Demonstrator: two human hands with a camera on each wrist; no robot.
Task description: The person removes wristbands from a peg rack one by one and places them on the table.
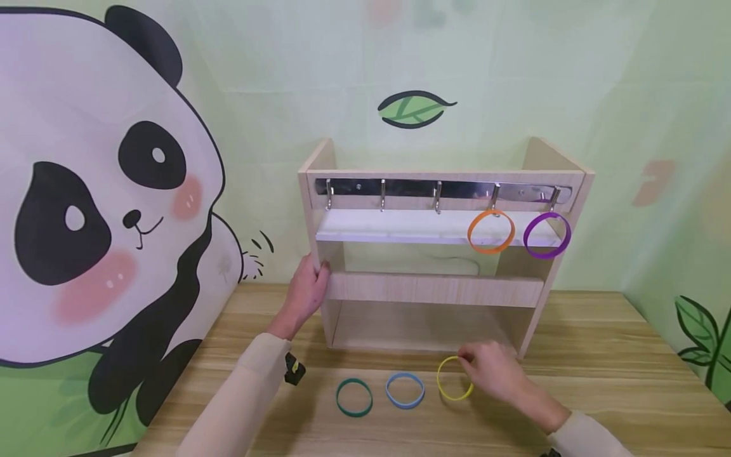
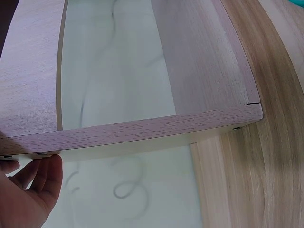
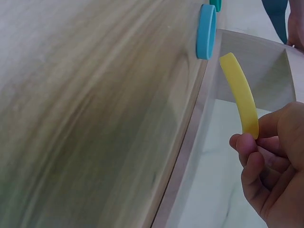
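My right hand (image 1: 495, 373) pinches the edge of a yellow silicone wristband (image 1: 440, 383) between thumb and fingertips. In the right wrist view this band (image 3: 241, 92) stands out from the fingers. My left hand (image 1: 306, 289) holds the left side panel of a small wooden shelf (image 1: 434, 289); its bent fingers (image 2: 50, 183) touch the outer face in the left wrist view. Left of the yellow band, a blue wristband (image 1: 405, 405) and a green wristband (image 1: 339, 406) lie on the table. An orange wristband (image 1: 490, 251) and a purple wristband (image 1: 547, 256) hang from the two rightmost hooks.
A metal hook rail (image 1: 408, 188) runs across the upper front of the shelf; its three left hooks carry no band. The wood-grain table (image 1: 617, 381) extends to both sides. Behind stands a pale green backdrop (image 1: 274, 127) with a printed panda (image 1: 171, 101).
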